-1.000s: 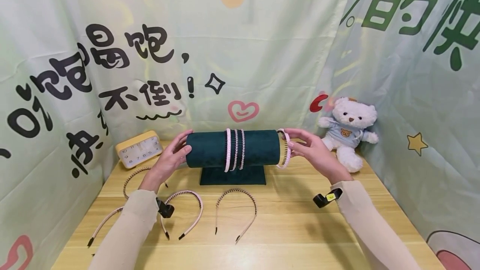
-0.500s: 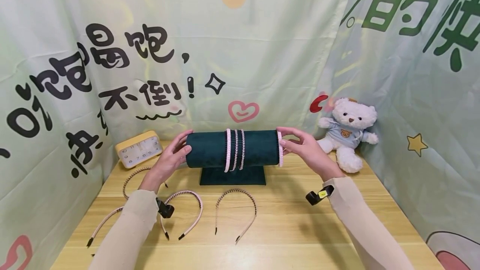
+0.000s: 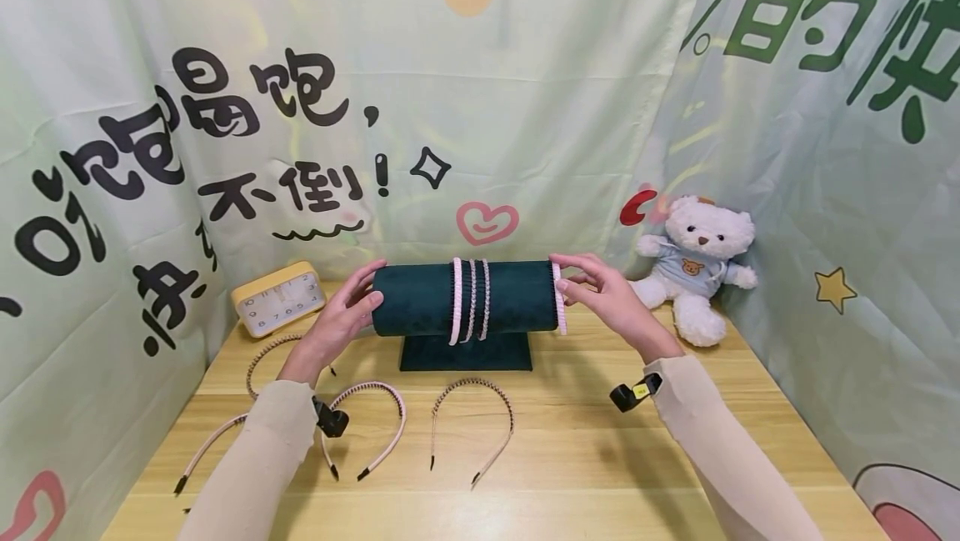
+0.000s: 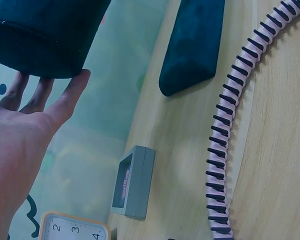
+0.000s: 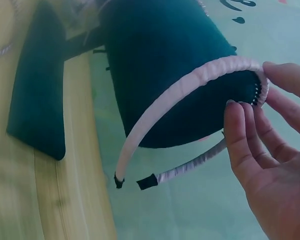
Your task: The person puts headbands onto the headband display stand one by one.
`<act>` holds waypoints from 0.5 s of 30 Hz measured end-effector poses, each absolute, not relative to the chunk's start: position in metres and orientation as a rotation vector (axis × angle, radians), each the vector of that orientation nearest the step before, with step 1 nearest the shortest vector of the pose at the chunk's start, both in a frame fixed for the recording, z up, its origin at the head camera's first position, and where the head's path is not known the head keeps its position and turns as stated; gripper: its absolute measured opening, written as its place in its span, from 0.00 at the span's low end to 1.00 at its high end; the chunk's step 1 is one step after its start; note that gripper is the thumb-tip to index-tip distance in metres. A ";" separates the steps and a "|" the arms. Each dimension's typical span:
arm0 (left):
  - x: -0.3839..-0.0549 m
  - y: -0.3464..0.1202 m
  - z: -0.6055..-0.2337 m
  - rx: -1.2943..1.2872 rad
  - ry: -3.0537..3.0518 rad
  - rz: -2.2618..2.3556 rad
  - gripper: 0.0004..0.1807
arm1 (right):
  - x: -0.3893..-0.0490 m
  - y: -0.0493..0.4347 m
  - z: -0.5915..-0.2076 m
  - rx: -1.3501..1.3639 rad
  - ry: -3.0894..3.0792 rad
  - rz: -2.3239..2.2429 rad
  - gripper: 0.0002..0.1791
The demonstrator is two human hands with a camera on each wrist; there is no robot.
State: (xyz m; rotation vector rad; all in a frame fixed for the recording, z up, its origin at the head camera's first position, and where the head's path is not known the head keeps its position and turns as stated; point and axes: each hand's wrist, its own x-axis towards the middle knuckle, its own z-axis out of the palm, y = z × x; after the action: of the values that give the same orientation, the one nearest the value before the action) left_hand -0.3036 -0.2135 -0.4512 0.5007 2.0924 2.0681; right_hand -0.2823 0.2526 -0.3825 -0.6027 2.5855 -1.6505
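A dark green display cylinder [image 3: 517, 299] lies level on its stand, with several pink headbands [image 3: 456, 301] around its middle. My right hand [image 3: 611, 299] pinches another pink headband [image 3: 560, 312] by its curved top at the cylinder's right end. In the right wrist view, that headband [image 5: 175, 90] curves over the end rim; its black-tipped ends point away from the hand. At the other end, my left hand [image 3: 341, 316] touches the cylinder. Its fingers [image 4: 70, 95] reach out nearly straight to the end edge in the left wrist view.
Several loose headbands lie on the wooden table, one [image 3: 471, 383] in front of the stand base [image 3: 465, 353] and others near the left forearm. A yellow clock [image 3: 277, 299] stands at the back left. A white teddy bear [image 3: 693, 266] sits at the back right.
The right hand has moved left with its headband, from just off the cylinder's right end to its rim. In the last half second it has shifted only slightly; the left hand stays put.
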 end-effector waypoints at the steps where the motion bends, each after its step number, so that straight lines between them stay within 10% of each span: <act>1: -0.303 -0.214 -0.451 0.505 2.094 2.066 0.34 | -0.282 0.253 -0.383 -0.613 2.595 -1.640 0.29; 15: -0.304 -0.214 -0.452 0.486 2.087 2.074 0.34 | -0.287 0.252 -0.386 -0.741 2.644 -1.579 0.27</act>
State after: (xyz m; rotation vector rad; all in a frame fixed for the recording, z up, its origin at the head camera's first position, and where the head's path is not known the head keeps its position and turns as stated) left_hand -0.3044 -0.2137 -0.4523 0.4862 2.0874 2.0743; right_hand -0.2870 0.2518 -0.3855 -0.7413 2.6437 -1.5789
